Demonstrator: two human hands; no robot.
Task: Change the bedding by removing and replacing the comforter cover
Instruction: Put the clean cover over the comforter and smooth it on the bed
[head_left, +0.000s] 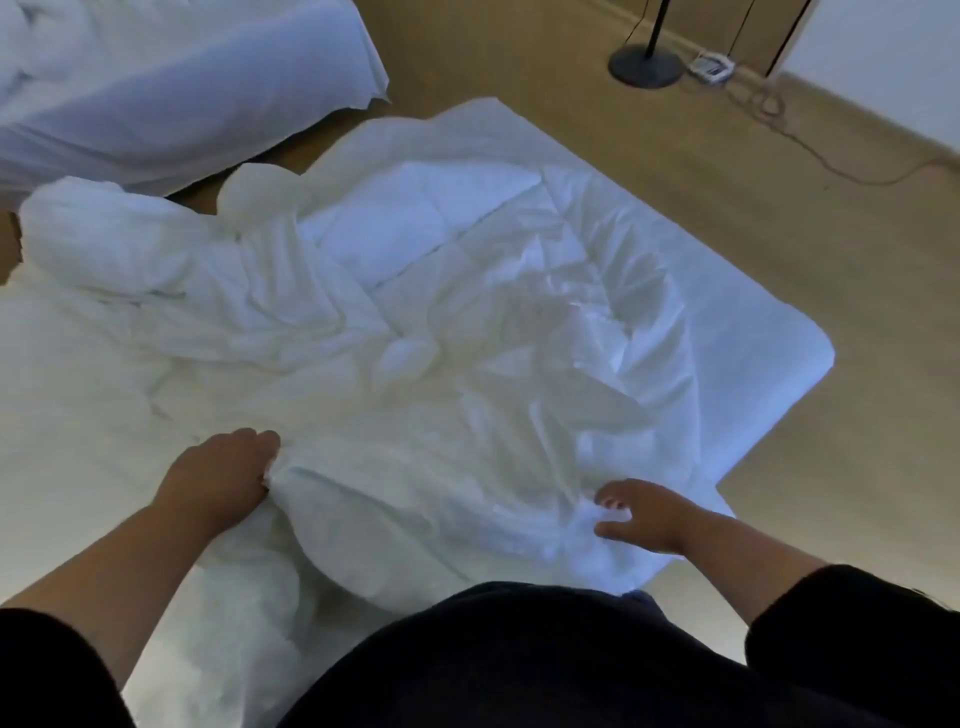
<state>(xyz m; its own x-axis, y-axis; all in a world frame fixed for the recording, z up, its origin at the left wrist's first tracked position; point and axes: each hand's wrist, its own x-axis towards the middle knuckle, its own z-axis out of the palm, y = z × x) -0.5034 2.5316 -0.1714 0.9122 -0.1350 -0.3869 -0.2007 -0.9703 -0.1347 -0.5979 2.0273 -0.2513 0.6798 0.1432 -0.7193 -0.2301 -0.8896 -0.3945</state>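
A crumpled white comforter cover (467, 395) lies spread over the bed, with a quilted white comforter (415, 228) showing at the far side. My left hand (223, 478) grips a bunched fold of the white fabric at the near left. My right hand (644, 512) pinches the fabric near the bed's right edge, thumb and fingers curled into it. Both hands hold the near edge of the same rumpled layer, about a shoulder's width apart.
A second bed (156, 88) with white bedding stands at the far left. On the tan carpet stands a black lamp base (647, 65) beside a white power strip (711, 66), with cords trailing right. The mattress corner (795, 358) juts out at the right.
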